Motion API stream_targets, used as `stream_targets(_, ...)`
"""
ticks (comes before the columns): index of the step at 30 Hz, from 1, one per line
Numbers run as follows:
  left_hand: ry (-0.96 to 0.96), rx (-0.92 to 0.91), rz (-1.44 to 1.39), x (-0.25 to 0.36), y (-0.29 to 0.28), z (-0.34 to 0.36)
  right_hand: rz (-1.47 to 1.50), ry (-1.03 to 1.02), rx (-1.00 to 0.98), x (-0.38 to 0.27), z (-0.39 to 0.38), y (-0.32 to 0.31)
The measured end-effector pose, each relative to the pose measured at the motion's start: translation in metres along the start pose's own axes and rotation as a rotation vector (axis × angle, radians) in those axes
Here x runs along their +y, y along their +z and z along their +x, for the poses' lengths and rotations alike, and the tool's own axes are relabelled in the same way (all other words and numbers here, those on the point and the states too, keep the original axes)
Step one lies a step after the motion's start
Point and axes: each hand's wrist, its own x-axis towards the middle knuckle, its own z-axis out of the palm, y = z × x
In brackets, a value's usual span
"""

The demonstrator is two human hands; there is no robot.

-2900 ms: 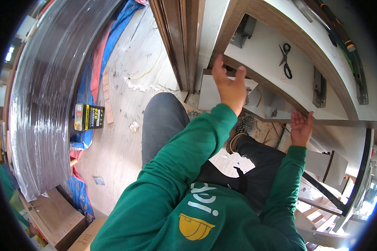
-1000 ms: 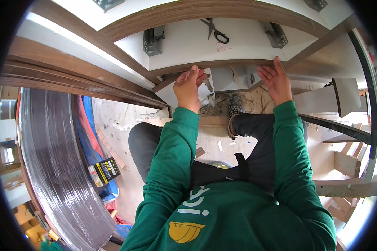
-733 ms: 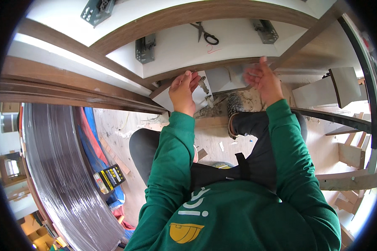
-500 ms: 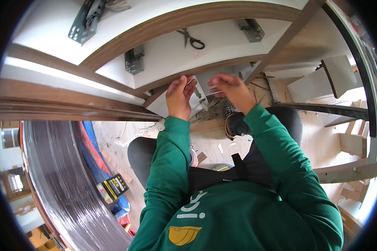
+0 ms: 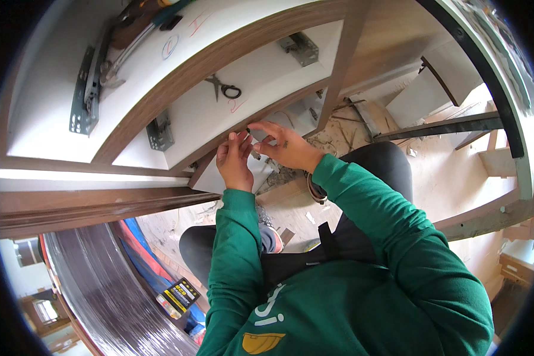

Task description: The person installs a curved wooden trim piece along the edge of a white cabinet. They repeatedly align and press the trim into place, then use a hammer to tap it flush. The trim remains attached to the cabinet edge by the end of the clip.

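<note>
A small dark screw (image 5: pixel 248 130) is pinched in the right hand (image 5: pixel 288 147) at the white panel's (image 5: pixel 261 77) edge; left hand (image 5: pixel 234 161) steadies beside, grip unclear. Seating step judged; careful alignment needed next.

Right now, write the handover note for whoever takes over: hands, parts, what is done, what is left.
Left hand: raised at the brown front edge of the white cabinet panel, fingers pinched on something small; what it is cannot be told.
Right hand: close beside the left, fingers on the same spot.
Nearby: scissors lie on the panel; one metal bracket sits at its left end, another metal bracket at its right end. Yellow and black box lies on the floor.
Done: both brackets are on the panel.
Left: the small piece is in hand, not visibly fixed.
</note>
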Motion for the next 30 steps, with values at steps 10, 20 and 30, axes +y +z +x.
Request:
stream_targets(10,1.186,-0.222,1.557,0.043,0.022,-0.019,0.770,0.514,0.287,0.014,0.008,-0.043)
stream_targets(20,1.266,-0.727,1.936,0.113,0.084,0.026,0.945,0.434,0.389,0.009,0.017,-0.064)
stream_targets(30,1.427,-0.908,1.850,0.057,0.183,0.032,1.042,0.403,0.463,0.001,0.015,-0.077)
